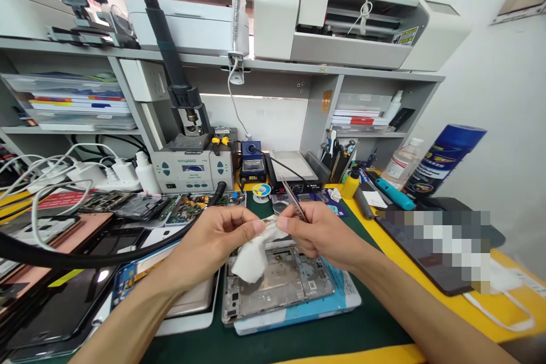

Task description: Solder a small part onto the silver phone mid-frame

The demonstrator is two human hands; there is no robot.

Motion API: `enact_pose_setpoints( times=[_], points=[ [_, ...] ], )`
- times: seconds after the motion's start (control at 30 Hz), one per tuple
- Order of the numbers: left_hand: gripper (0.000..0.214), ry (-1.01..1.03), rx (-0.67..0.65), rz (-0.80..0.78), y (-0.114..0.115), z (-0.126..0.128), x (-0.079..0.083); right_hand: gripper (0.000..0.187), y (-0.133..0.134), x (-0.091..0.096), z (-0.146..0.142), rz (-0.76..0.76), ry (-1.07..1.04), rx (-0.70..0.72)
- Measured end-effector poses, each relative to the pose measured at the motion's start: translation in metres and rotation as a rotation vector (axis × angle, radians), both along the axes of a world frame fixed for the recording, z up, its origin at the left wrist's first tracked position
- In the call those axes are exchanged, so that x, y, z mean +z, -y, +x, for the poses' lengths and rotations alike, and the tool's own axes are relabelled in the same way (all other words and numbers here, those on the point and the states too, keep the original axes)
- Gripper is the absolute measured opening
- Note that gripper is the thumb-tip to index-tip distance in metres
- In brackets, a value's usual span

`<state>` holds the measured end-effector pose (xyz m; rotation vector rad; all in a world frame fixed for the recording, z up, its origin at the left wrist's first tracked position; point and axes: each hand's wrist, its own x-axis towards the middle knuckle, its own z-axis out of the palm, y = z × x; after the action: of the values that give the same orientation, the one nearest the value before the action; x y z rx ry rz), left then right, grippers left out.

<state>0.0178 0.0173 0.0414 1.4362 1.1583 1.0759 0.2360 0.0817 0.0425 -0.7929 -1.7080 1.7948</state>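
Note:
My left hand [215,236] is closed on a crumpled white wipe [252,256], pinching its upper end. My right hand [321,233] pinches the same wipe at its top and also holds metal tweezers [293,200] that point up and away. Both hands hover just above an opened phone frame [277,281], which lies on a light blue pad [324,307] on the green mat [298,341].
A hot-air rework station [191,168], a soldering station [251,162] and a hot plate [294,170] stand at the back. Phones and circuit boards [128,205] crowd the left side under a black hose [85,259]. A blue spray can [443,159], bottles and tools lie on the right.

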Motion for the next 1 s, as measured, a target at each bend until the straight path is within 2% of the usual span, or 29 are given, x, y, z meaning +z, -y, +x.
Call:
enact_pose_setpoints(
  times=[0.27, 0.4, 0.5, 0.67, 0.8, 0.9, 1.0],
  points=[
    [0.035, 0.030, -0.058, -0.025, -0.001, -0.005, -0.003, 0.035, 0.000, 0.000, 0.002, -0.002, -0.004, 0.014],
    [0.038, 0.042, -0.033, -0.064, -0.002, -0.002, -0.004, 0.035, 0.000, -0.001, 0.004, -0.010, -0.001, 0.012],
    [0.041, 0.045, 0.057, -0.077, -0.005, -0.004, -0.004, 0.035, -0.002, 0.000, 0.008, -0.008, 0.001, -0.037],
    [0.044, -0.009, 0.282, -0.020, -0.012, -0.015, -0.003, 0.045, -0.013, 0.003, 0.016, -0.017, -0.022, -0.149],
    [0.054, -0.056, 0.407, -0.012, -0.016, -0.018, -0.005, 0.041, -0.018, 0.005, 0.019, 0.003, -0.027, -0.199],
    [0.061, -0.096, 0.470, 0.018, -0.021, -0.016, -0.008, 0.035, -0.015, 0.006, 0.020, 0.044, -0.036, -0.221],
    [0.059, -0.159, 0.476, 0.046, -0.028, -0.014, -0.013, 0.046, -0.012, 0.008, 0.023, 0.098, -0.061, -0.236]
  ],
)
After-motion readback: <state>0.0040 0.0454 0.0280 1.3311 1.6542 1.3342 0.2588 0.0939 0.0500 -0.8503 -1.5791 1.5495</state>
